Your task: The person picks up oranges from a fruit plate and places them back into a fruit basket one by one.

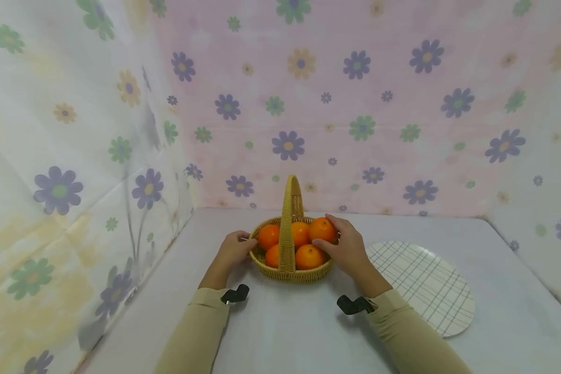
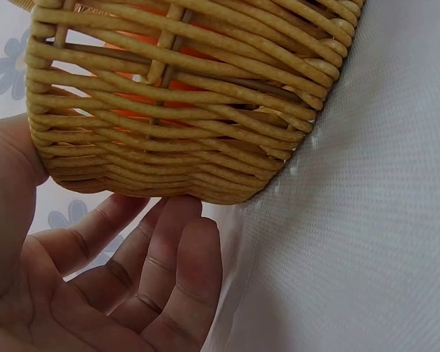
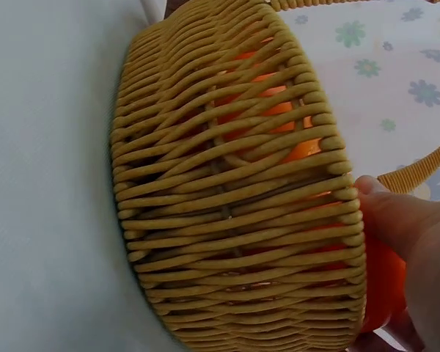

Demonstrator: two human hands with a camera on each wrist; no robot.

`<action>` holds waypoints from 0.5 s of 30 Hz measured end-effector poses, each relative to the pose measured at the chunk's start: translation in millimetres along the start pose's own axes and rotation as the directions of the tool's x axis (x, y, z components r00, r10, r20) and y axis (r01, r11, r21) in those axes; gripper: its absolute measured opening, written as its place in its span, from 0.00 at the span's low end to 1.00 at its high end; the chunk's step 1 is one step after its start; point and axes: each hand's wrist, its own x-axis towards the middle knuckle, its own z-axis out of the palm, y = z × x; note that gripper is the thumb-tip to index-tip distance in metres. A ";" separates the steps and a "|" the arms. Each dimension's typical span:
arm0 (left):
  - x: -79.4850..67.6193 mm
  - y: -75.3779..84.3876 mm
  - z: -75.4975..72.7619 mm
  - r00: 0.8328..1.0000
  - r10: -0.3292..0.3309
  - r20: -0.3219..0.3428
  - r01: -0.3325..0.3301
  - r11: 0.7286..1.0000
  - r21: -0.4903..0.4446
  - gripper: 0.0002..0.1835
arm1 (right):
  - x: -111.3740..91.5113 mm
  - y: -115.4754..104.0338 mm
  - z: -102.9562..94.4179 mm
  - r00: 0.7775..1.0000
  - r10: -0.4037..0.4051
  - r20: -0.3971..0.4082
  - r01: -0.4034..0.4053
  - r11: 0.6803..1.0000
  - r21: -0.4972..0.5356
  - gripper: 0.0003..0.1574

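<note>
A yellow woven basket [image 1: 304,277] with a tall arched handle stands upright on the table, holding several oranges [image 1: 310,256]. My left hand [image 1: 234,252] holds the basket's left end, thumb at the rim; in the left wrist view its fingers [image 2: 198,260] bend against the woven side [image 2: 176,125]. On the right, my right hand [image 1: 348,248] grips the rightmost orange [image 1: 321,230] between thumb and fingers, at the basket's rim. The right wrist view shows this orange [image 3: 383,286] beside the rim, partly covered by the thumb; most of the fingers are hidden there.
A round white plate [image 1: 423,288] with a dark grid pattern lies right of the basket, beside my right forearm. Flower-printed cloth walls [image 1: 327,124] close off the back and both sides. A pale cloth covers the table [image 1: 280,332].
</note>
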 end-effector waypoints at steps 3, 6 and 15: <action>0.1 1.5 -1.6 1.000 0.008 -0.008 -0.008 1.000 0.013 0.21 | 2.0 -1.1 1.2 1.000 -0.010 0.002 0.010 1.000 -0.013 0.49; 1.5 2.5 -2.1 1.000 0.012 -0.013 -0.011 1.000 0.020 0.21 | 3.9 -1.7 1.0 1.000 -0.032 0.001 0.032 0.999 -0.031 0.48; 1.3 1.0 1.1 1.000 -0.015 -0.005 0.015 1.000 0.011 0.20 | 0.3 0.6 0.3 0.999 -0.028 0.035 0.030 0.998 -0.057 0.48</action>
